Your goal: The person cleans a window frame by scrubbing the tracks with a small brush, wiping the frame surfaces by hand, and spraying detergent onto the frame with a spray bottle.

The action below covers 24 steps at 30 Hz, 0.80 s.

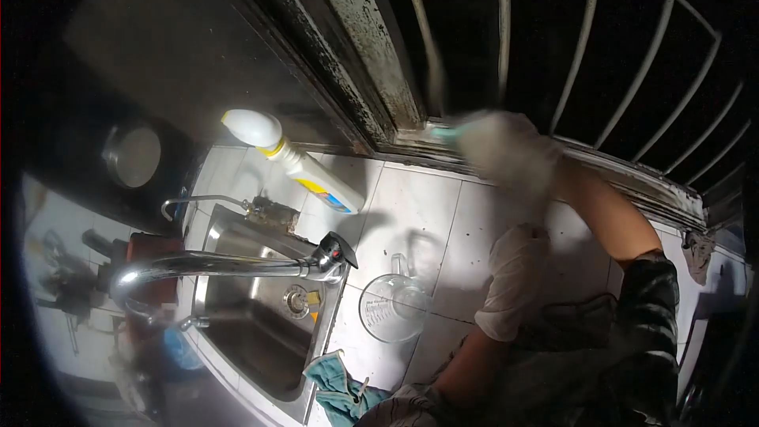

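My right hand (510, 149), in a pale glove and blurred by motion, is closed on a small light-green tool (447, 133) at the window frame's corner. Too little of the tool shows to name it. On the white tiles nearer me rests my left hand (512, 275), also gloved, with its fingers curled in and no object visible in them. A clear glass jug (395, 308) stands to its left in view. Further left, a white bottle (324, 183) with a yellow and blue label stands near the window frame.
The steel sink (261, 324) has a chrome faucet (221, 265) over it. A teal cloth (345, 391) lies at its edge. Grimy window rails (664, 186) and metal bars (581, 39) run along the far side. A dark cloth (698, 255) is at the far right.
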Each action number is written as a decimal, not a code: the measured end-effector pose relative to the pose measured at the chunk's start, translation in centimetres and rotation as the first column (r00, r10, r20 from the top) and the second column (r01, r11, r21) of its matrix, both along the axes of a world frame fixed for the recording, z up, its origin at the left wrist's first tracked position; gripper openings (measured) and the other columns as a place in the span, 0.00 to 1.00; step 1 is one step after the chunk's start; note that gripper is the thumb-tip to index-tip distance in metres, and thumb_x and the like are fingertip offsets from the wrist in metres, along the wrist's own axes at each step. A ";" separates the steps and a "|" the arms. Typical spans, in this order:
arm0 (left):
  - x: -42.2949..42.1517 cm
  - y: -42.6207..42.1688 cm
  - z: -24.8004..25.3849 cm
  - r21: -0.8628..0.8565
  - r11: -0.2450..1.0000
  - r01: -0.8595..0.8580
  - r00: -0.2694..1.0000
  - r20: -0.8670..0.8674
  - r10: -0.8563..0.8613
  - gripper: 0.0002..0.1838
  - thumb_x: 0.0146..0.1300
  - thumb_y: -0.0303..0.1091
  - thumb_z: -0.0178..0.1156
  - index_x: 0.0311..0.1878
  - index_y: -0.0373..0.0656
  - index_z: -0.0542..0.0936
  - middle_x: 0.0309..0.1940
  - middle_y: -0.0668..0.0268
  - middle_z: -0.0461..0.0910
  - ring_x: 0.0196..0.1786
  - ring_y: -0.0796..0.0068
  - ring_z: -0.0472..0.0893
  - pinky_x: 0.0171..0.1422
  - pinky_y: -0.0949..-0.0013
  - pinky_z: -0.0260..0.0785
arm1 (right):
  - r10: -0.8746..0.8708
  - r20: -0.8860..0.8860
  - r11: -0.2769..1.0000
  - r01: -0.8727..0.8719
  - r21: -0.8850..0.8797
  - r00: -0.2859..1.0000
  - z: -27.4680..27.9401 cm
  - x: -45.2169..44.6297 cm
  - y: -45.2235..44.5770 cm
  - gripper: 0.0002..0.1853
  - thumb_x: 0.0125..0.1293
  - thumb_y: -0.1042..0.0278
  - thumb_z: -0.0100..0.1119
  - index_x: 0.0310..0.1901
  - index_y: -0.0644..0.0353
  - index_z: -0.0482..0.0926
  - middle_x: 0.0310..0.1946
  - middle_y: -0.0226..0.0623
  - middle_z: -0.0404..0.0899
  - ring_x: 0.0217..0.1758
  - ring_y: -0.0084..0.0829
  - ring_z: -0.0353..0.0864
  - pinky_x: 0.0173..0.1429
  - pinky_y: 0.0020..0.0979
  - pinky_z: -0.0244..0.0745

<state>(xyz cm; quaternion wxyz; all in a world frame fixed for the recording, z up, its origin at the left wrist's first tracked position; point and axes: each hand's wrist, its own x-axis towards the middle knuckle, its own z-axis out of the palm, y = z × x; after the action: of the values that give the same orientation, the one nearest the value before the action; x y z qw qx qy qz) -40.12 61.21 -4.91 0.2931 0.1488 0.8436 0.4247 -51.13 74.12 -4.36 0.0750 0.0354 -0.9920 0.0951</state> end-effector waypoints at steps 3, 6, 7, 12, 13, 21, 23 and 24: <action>0.1 0.3 -0.6 -0.092 0.994 0.064 0.998 0.020 -0.062 0.17 0.62 0.42 0.49 0.40 0.43 0.83 0.38 0.51 0.82 0.46 0.49 0.80 0.50 0.55 0.71 | -0.038 -0.054 0.997 0.041 0.059 0.998 4.2 -0.6 -4.7 0.09 0.60 0.70 0.51 0.35 0.64 0.79 0.28 0.46 0.81 0.31 0.41 0.84 0.35 0.40 0.79; 0.0 0.1 -0.6 -0.040 0.998 0.055 0.997 0.051 -0.053 0.17 0.62 0.42 0.48 0.40 0.43 0.83 0.38 0.51 0.81 0.46 0.48 0.80 0.51 0.53 0.70 | -0.112 -0.030 0.988 0.114 0.101 0.993 3.9 -1.4 -5.5 0.08 0.61 0.70 0.51 0.31 0.62 0.80 0.23 0.40 0.80 0.26 0.36 0.83 0.28 0.37 0.79; 0.0 0.0 -0.5 0.007 0.998 0.070 0.994 0.084 -0.070 0.17 0.63 0.42 0.48 0.40 0.43 0.83 0.38 0.50 0.81 0.46 0.47 0.79 0.51 0.52 0.70 | -0.126 -0.027 0.990 0.128 0.067 0.992 3.8 -1.1 -5.3 0.08 0.60 0.70 0.51 0.31 0.61 0.80 0.21 0.39 0.79 0.26 0.35 0.83 0.27 0.37 0.79; 0.0 -0.3 -2.3 0.022 0.991 0.131 0.989 -0.079 -0.129 0.17 0.62 0.41 0.49 0.39 0.42 0.83 0.38 0.49 0.81 0.45 0.47 0.79 0.50 0.52 0.69 | -0.184 0.057 0.960 0.167 0.224 0.981 0.1 -0.8 -3.0 0.12 0.65 0.69 0.47 0.41 0.64 0.79 0.29 0.44 0.83 0.34 0.44 0.85 0.36 0.40 0.79; 0.4 -0.2 -3.4 0.077 0.973 0.217 0.966 -0.162 -0.203 0.16 0.62 0.41 0.49 0.39 0.42 0.83 0.37 0.49 0.81 0.45 0.47 0.80 0.49 0.52 0.69 | -0.168 0.089 0.981 0.158 0.110 0.982 0.2 -1.4 -3.5 0.11 0.65 0.69 0.47 0.41 0.65 0.79 0.29 0.44 0.83 0.35 0.43 0.85 0.36 0.40 0.79; 0.2 0.3 -0.8 -0.008 0.998 0.060 0.998 0.016 -0.060 0.16 0.61 0.41 0.50 0.38 0.43 0.84 0.37 0.49 0.81 0.44 0.47 0.80 0.50 0.53 0.70 | -0.171 0.044 0.984 0.168 0.066 0.984 2.1 0.4 -3.1 0.13 0.66 0.66 0.45 0.37 0.66 0.78 0.28 0.44 0.82 0.32 0.44 0.83 0.36 0.42 0.78; 0.4 0.0 -0.4 -0.047 0.998 0.048 0.999 0.015 -0.047 0.16 0.61 0.41 0.50 0.38 0.43 0.84 0.37 0.50 0.82 0.44 0.48 0.80 0.50 0.53 0.70 | -0.186 0.083 0.983 0.185 0.023 0.979 0.6 1.4 -1.6 0.11 0.61 0.70 0.49 0.39 0.66 0.78 0.31 0.48 0.82 0.37 0.48 0.84 0.39 0.42 0.79; 0.7 -0.1 -0.2 -0.015 0.999 0.034 0.999 -0.007 -0.034 0.16 0.61 0.41 0.50 0.39 0.43 0.84 0.37 0.50 0.82 0.44 0.49 0.80 0.51 0.54 0.70 | -0.114 0.007 0.993 0.114 -0.007 0.994 0.3 1.8 -0.9 0.11 0.62 0.70 0.48 0.39 0.66 0.78 0.31 0.48 0.82 0.37 0.48 0.84 0.40 0.42 0.79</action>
<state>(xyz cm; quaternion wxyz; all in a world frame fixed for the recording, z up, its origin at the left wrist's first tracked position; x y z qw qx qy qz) -39.45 61.13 -5.08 0.2982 0.1626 0.8451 0.4129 -49.31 73.18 -4.04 0.0771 -0.0217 -0.9923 0.0945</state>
